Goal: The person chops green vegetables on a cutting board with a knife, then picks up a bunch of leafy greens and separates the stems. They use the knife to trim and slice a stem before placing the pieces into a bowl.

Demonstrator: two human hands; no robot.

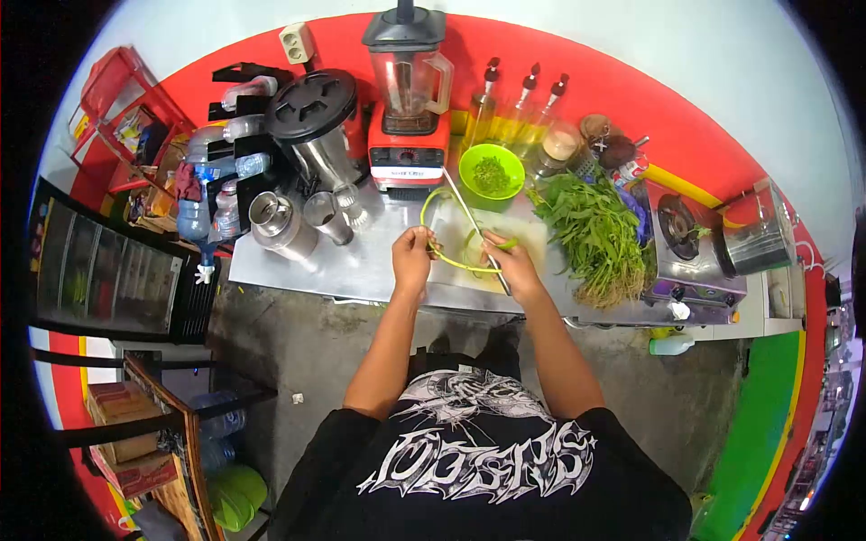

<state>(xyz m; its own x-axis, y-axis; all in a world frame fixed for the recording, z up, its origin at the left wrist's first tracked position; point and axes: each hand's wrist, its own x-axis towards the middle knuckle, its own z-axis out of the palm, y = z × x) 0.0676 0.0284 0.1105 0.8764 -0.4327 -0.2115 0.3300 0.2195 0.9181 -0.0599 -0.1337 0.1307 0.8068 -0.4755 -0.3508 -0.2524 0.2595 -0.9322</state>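
Pinching looped green strand [424, 212] mid-frame with left hand [412, 261]; right hand [512, 266] closed round knife [465, 206]. Chopped greens [491, 175] in bowl [518, 185], upper centre; rooted bunch [591, 221], right, looks uncut.

Kitchen or food stall, blender [410, 135], stove [690, 243], 3 oil-like bottles [523, 108]

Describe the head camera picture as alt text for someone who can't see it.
A person's left hand holds a long, looped green stalk and their right hand what looks like a knife, above a board on a metal counter. Behind are a blender and a bowl of green bits; leafy greens lie beside.
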